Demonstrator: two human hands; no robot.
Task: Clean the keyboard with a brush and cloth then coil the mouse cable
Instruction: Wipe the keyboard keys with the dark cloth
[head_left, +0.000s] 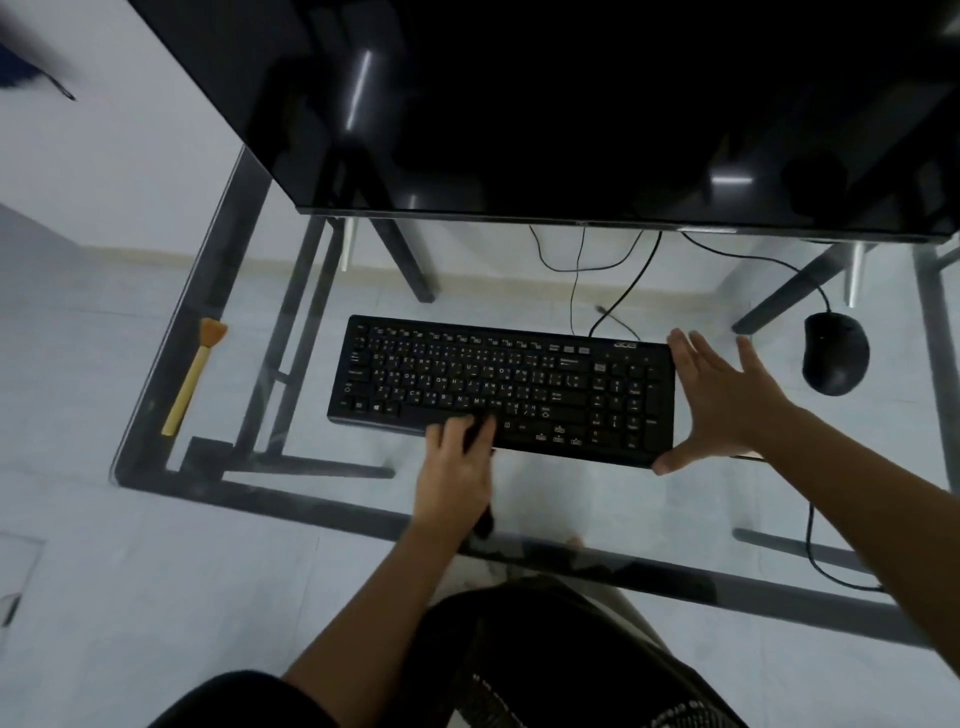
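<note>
Slack in the cloth (480, 432) is the nearest hazard. The left hand (457, 467) bunches it under curled fingers on the near row of the keyboard (519, 374), and a dark tail hangs by the wrist toward the near edge of the glass worktop (311, 496). That tail could snag a key cap or drag across the glass.

The keyboard lies around the middle of the worktop, slightly skewed. Smooth glass likely gives it little grip, so a hard wipe could shove it sideways. The right hand (727, 400) guards against that, with fingers spread and straight, palm against the keyboard's right end and thumb at its near right corner. If that hand lifts, the keyboard may slide.

The brush (192, 379) lies along the left edge, close enough for an elbow to knock it off. Toward the far right corner sits the mouse (834, 361), its cable (769, 260) uncoiled and trailing back under the monitor (571, 104). A sliding keyboard could catch the wires behind it.
</note>
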